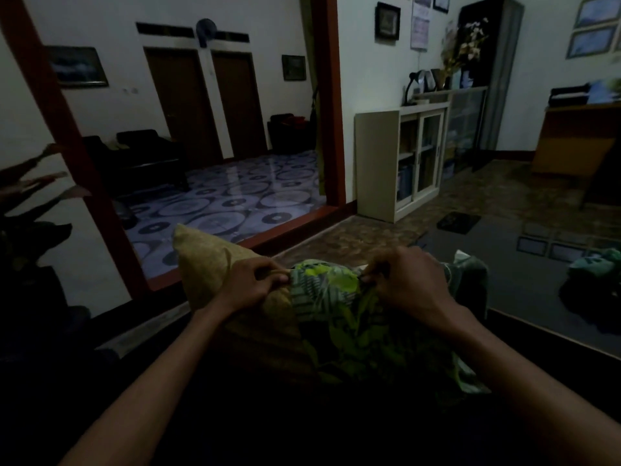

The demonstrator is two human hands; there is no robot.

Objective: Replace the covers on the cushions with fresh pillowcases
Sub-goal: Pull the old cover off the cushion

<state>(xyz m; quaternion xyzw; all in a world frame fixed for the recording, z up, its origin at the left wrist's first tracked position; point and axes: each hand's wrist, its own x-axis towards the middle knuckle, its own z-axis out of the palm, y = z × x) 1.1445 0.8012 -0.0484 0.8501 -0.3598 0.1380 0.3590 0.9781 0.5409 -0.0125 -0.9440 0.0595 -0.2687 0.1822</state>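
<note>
1. A dim room fills the frame: a red-framed doorway (331,105) in the upper middle opens onto a floor with a circle pattern (232,196), and two dark brown doors (205,102) stand on the far wall.
2. A white cabinet with glass doors (403,163) stands right of centre, with a wooden counter (574,139) at the far right edge.
3. A cushion (215,270) sits at the lower centre of the frame, its tan woven cover showing on the left side.
4. A green leaf-print pillowcase (339,307) covers the cushion's right half, meeting the tan fabric along a line between the two hands.
5. The right hand (406,284), lower right of centre, has its fingers curled and pinches the upper edge of the pillowcase.
6. The left hand (252,280), lower left of centre, pinches fabric at the top edge where the tan cover and the pillowcase meet; which layer it holds I cannot tell.
7. A small dark mat (458,222) lies on the floor right of centre.
</note>
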